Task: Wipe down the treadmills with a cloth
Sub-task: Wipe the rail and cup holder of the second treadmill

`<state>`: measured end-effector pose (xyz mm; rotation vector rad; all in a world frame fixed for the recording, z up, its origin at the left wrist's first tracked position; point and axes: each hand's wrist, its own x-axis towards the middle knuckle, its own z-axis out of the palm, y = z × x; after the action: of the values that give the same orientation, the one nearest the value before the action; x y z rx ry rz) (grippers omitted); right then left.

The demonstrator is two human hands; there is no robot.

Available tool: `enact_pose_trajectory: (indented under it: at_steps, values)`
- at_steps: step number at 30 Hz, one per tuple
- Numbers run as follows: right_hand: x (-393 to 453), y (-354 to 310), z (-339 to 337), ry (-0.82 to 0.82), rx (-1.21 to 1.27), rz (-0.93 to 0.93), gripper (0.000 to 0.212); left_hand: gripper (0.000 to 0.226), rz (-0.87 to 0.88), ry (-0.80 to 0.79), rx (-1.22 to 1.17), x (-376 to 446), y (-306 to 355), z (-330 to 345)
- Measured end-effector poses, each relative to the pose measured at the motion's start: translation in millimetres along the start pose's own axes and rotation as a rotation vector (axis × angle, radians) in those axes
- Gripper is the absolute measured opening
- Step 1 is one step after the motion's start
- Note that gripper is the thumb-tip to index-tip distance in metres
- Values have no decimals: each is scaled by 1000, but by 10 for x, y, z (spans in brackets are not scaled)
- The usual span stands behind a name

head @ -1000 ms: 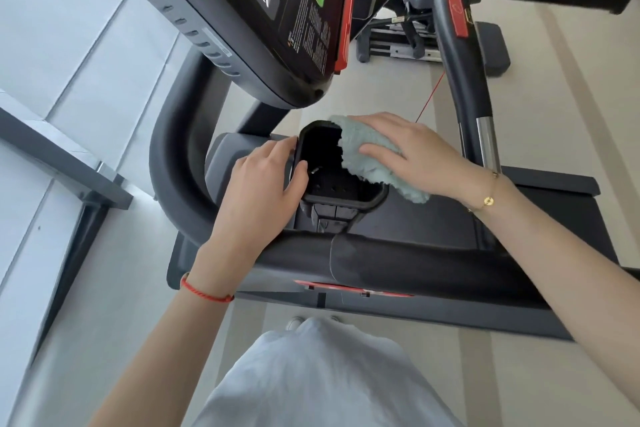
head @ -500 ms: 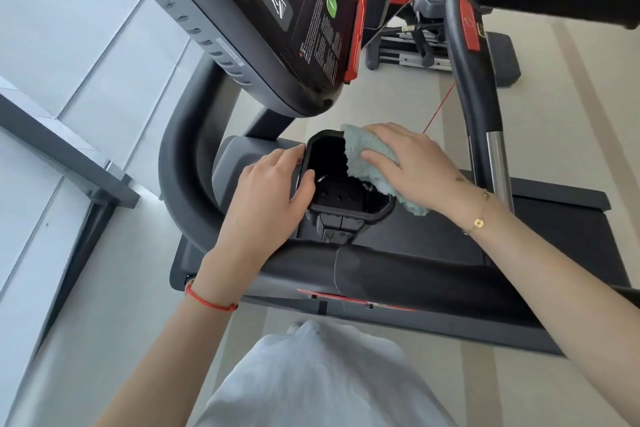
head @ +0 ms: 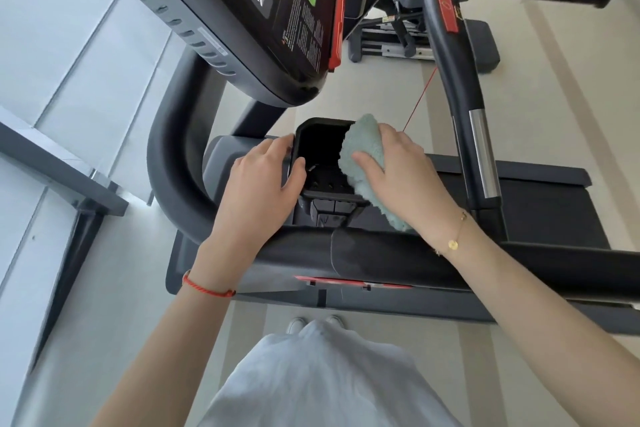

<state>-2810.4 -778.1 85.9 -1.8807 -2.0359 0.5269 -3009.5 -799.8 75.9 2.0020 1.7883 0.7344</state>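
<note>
I look down on a black treadmill with a padded front handlebar [head: 381,253] and a slanted console [head: 249,10] above it. Below the console sits a black cup holder [head: 320,135]. My left hand [head: 256,187] grips the holder's left wall, thumb hooked over its rim. My right hand [head: 398,173] holds a pale green cloth [head: 362,156] and presses it against the holder's right rim; part of the cloth hangs down below my wrist.
An upright side handle [head: 460,87] with a red pad and a chrome section stands just right of my right hand. A red safety cord [head: 420,97] runs behind it. A grey window ledge [head: 62,170] is at left. Another machine's base [head: 426,45] stands beyond.
My right hand has slid the cloth further along the holder's right rim, toward its far corner. My left hand keeps its grip on the holder. The camera has shifted slightly.
</note>
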Motion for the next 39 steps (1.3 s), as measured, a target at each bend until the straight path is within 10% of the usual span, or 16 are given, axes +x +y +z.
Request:
enact_pose_trajectory:
  at_steps: [13, 23, 29, 39]
  values:
    - [26, 110, -107, -22, 54, -137, 54, 48, -9, 12, -11, -3, 13, -3]
    - [775, -158, -38, -217, -315, -678, 45, 38, -20, 45, 5, -3, 6, 39]
    - [524, 262, -275, -189, -127, -409, 42, 38, -8, 66, -13, -18, 38, 8]
    - [619, 115, -178, -171, -113, -539, 41, 38, -12, 75, 11, -22, 54, 6]
